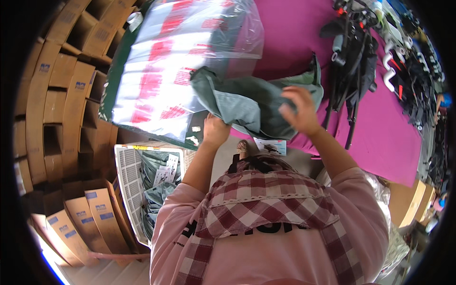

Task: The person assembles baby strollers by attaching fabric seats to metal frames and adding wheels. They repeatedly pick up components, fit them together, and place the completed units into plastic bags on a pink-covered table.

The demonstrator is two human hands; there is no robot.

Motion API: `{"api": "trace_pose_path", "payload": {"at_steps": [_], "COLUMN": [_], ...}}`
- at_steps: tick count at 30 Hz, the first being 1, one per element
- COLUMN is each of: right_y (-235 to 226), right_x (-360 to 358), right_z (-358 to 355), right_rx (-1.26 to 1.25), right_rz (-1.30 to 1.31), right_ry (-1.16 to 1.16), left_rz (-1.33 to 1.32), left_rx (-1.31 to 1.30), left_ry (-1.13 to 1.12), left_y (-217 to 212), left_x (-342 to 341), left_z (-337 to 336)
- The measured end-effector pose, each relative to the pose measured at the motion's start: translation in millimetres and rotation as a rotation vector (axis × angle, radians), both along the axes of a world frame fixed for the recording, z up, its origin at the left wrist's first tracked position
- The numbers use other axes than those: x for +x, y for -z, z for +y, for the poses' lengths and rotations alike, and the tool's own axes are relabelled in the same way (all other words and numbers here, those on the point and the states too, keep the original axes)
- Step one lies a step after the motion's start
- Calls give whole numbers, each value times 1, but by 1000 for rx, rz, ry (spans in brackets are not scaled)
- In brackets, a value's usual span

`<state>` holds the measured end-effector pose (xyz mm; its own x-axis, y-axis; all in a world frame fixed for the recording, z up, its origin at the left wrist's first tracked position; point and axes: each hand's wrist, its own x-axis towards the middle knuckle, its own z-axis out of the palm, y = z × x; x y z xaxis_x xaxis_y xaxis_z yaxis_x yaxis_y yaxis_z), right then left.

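A grey-green fabric piece (247, 102) lies bunched at the near edge of a magenta-covered table (294, 33). My left hand (214, 129) grips its lower left edge from underneath. Spread fingers of my right hand (298, 110) press on top of its right side. Beside the fabric, a stack of clear plastic bags with red print (166, 66) rests on a dark green sheet.
A white slatted crate (127, 185) holding more grey-green fabric and paper cards stands at my lower left. Stacks of cardboard boxes (57, 95) fill the left side. Black folded frames with straps (351, 61) lie on the table's right. A printed card (270, 146) lies below the fabric.
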<state>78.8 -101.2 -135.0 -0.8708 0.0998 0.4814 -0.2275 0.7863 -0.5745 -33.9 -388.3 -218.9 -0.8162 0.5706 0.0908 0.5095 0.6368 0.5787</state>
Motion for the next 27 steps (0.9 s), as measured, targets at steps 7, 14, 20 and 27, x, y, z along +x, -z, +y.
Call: {"api": "trace_pose_path", "payload": {"at_steps": [7, 14, 20, 27], "right_y": [13, -108, -88, 38], "right_x": [-48, -154, -53, 92], "right_z": [-81, 138, 77, 27], "right_rx": [495, 493, 405, -42], "right_rz": [-436, 395, 376, -308], "right_ry": [-400, 430, 414, 741], "left_rz": [68, 13, -6, 165], "left_rx": [-2, 92, -6, 270], "left_ry": [-73, -39, 13, 380], "left_y": [7, -2, -17, -64], "left_x": [38, 37, 17, 1], "left_z": [-8, -7, -3, 83]}}
